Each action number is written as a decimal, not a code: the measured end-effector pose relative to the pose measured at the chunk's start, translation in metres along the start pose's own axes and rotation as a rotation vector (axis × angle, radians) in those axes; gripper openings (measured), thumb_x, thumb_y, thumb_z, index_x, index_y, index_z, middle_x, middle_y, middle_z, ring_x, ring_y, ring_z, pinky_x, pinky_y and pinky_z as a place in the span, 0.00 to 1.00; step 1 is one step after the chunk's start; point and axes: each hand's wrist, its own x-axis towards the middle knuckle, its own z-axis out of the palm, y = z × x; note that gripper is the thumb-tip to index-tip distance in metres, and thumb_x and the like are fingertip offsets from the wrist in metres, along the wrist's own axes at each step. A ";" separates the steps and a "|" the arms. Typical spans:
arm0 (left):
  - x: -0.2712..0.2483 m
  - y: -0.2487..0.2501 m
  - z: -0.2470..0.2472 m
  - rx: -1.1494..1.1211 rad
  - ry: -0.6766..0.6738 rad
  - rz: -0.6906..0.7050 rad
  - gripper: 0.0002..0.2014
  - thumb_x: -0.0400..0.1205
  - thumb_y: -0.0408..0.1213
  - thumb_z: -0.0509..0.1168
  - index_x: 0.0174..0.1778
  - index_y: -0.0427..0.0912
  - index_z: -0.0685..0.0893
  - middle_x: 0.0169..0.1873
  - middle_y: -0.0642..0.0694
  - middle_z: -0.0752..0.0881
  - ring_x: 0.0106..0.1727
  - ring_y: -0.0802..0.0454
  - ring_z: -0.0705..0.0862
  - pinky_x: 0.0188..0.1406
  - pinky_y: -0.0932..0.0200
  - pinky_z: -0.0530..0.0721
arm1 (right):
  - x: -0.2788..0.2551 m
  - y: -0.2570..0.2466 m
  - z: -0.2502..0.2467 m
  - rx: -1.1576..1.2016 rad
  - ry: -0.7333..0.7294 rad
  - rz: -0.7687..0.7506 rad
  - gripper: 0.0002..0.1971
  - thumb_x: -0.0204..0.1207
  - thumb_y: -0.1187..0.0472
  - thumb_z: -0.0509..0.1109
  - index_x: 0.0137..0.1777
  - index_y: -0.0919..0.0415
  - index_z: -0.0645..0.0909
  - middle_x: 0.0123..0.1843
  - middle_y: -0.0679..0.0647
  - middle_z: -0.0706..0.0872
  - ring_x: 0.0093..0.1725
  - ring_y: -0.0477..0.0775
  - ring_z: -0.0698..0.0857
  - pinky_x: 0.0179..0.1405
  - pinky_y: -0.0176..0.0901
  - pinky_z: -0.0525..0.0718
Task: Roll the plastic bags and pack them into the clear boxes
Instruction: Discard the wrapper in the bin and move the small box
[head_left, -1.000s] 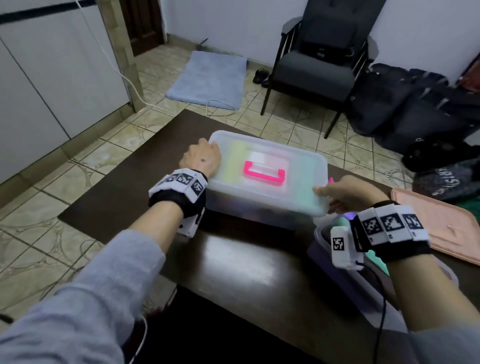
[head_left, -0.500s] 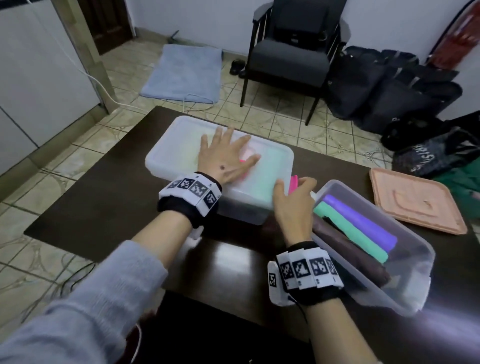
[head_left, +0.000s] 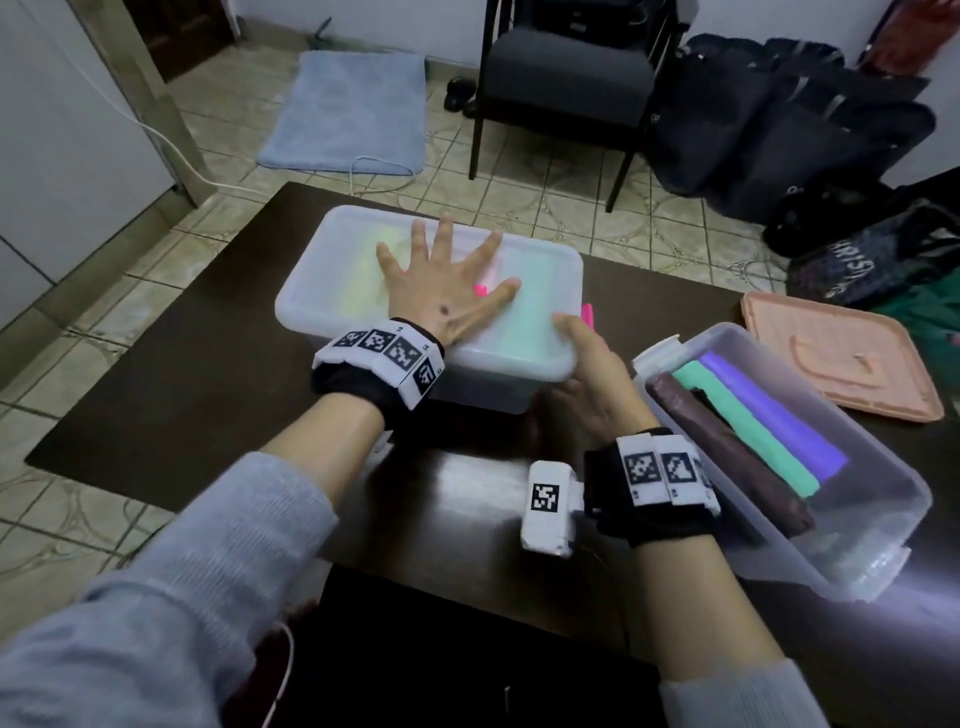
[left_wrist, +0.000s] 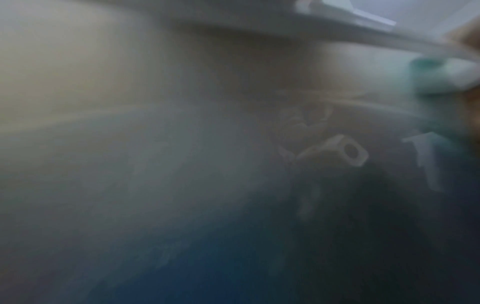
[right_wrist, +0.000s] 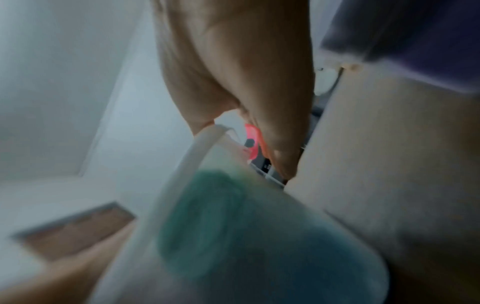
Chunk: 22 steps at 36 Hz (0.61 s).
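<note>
A clear box with its lid (head_left: 332, 291) on stands at the table's middle, pale yellow and green rolls showing faintly through it. My left hand (head_left: 447, 291) lies flat on the lid with fingers spread, covering the pink handle. My right hand (head_left: 592, 364) is at the box's right end, thumb on the lid corner and straight fingers (right_wrist: 272, 115) against the pink latch (head_left: 587, 314). To the right an open clear box (head_left: 883, 551) holds a brown roll (head_left: 727, 447), a green roll (head_left: 748, 431) and a purple roll (head_left: 779, 421). The left wrist view is blurred.
A peach lid (head_left: 841, 353) lies flat on the table behind the open box. Beyond the table stand a dark chair (head_left: 566, 67) and a heap of dark bags (head_left: 810, 135); a blue mat (head_left: 343, 109) lies on the tiled floor.
My left hand has left the box's left end and now lies flat on the lid, fingers spreading. My right hand has stayed at the right end by the pink latch.
</note>
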 end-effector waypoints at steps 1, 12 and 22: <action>0.000 0.000 0.000 0.001 -0.003 0.004 0.34 0.78 0.71 0.40 0.81 0.67 0.46 0.84 0.43 0.43 0.83 0.36 0.42 0.73 0.23 0.42 | 0.000 -0.002 0.001 0.073 0.004 -0.031 0.21 0.75 0.56 0.70 0.63 0.67 0.78 0.42 0.54 0.88 0.33 0.47 0.87 0.27 0.37 0.85; 0.000 -0.001 0.001 0.004 -0.022 0.008 0.33 0.79 0.71 0.39 0.80 0.68 0.44 0.83 0.43 0.39 0.83 0.36 0.39 0.73 0.24 0.38 | -0.001 -0.013 0.012 -0.608 0.074 -0.478 0.24 0.84 0.65 0.52 0.80 0.65 0.58 0.69 0.57 0.75 0.66 0.55 0.76 0.61 0.38 0.71; -0.002 -0.002 -0.003 -0.207 0.054 -0.012 0.28 0.85 0.61 0.41 0.82 0.59 0.52 0.84 0.45 0.50 0.84 0.41 0.46 0.76 0.29 0.41 | -0.017 -0.027 0.019 -1.138 0.175 -0.528 0.37 0.84 0.43 0.52 0.83 0.64 0.43 0.85 0.62 0.38 0.83 0.60 0.36 0.80 0.57 0.38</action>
